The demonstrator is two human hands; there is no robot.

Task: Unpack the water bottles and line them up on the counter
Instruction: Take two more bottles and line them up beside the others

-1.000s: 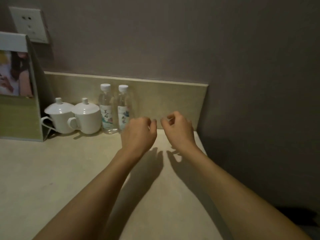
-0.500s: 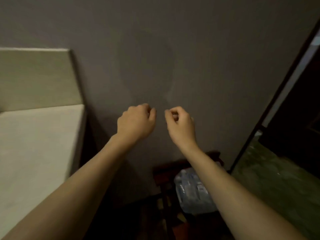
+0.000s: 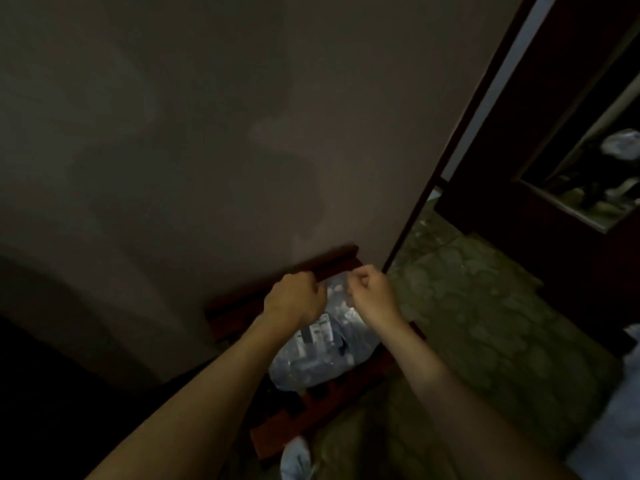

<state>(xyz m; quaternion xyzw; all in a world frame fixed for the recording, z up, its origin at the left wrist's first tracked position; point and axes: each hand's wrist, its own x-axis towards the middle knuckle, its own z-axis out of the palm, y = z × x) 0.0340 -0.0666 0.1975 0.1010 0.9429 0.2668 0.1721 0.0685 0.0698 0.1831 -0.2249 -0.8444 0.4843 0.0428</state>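
Both hands hover over the wrapped pack of water bottles (image 3: pixel 322 351) on a low wooden rack (image 3: pixel 294 420): left hand (image 3: pixel 294 299) and right hand (image 3: pixel 372 294) with fingers curled, perhaps pinching the film to tear it; blur hides contact.

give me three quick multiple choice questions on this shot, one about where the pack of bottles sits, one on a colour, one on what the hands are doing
1. Where does the plastic-wrapped bottle pack lie?
A. on a low slatted rack by the wall
B. on a counter
C. in a sink

2. What colour is the rack?
A. white
B. dark reddish brown
C. bright blue

3. How are the left hand and right hand?
A. flat and spread
B. fingers curled, held above the pack
C. behind the back

Answers: 1 A, slats show beneath the pack; 2 B, its wood reads red-brown; 3 B, both fists hover close together over the wrap.
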